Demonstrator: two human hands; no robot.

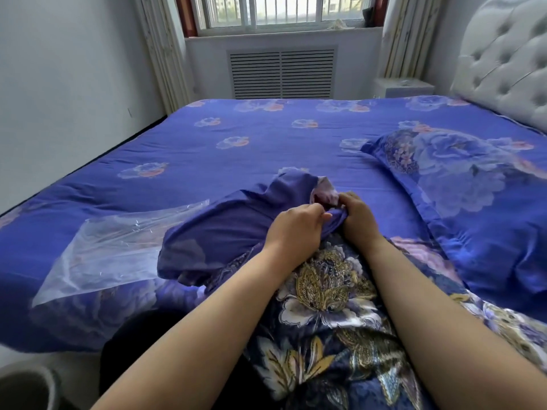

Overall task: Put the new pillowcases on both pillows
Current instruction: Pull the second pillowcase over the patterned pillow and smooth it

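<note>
A pillow [331,306] in a dark floral cover with gold leaves lies in front of me between my forearms. A blue-purple pillowcase [225,232] is bunched over its far end and spreads to the left. My left hand [296,229] and my right hand [358,217] both grip the gathered edge of that pillowcase, close together at the pillow's far end. A second pillow [479,202] in a matching blue floral case lies flat on the bed at the right, near the headboard.
A blue floral sheet covers the bed [236,137]. A clear plastic bag [118,247] lies on it at the left. A tufted white headboard [509,63] stands at the right, with a window and radiator cover [282,74] beyond the bed's far side.
</note>
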